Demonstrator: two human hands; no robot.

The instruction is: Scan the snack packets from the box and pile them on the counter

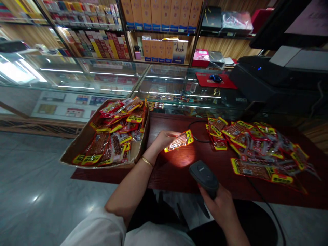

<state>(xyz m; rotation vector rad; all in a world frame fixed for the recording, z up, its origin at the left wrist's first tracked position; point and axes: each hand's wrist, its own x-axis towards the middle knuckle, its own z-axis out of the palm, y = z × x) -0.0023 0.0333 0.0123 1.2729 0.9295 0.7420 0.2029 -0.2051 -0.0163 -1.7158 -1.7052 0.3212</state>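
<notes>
My left hand (pixel 165 140) pinches one end of a snack packet (pixel 180 141) with yellow and red edges, held above the dark red wooden table (pixel 166 177). Wrapped in my right hand (pixel 221 206) is a black barcode scanner (pixel 204 176), its head pointed toward the packet. Bright light falls on the packet and on the tabletop below it. To the left, a cardboard box (pixel 139 155) holds many similar packets (pixel 99 143). A loose pile of packets (pixel 261 143) lies on the table at the right.
Behind the table runs a glass display counter (pixel 164 80), bearing a mouse (pixel 215 78) on a red pad (pixel 200 79) and a black machine (pixel 276 82). A dark cable (pixel 269 208) hangs over the table's front edge. Shelves of boxed goods (pixel 161 15) line the wall.
</notes>
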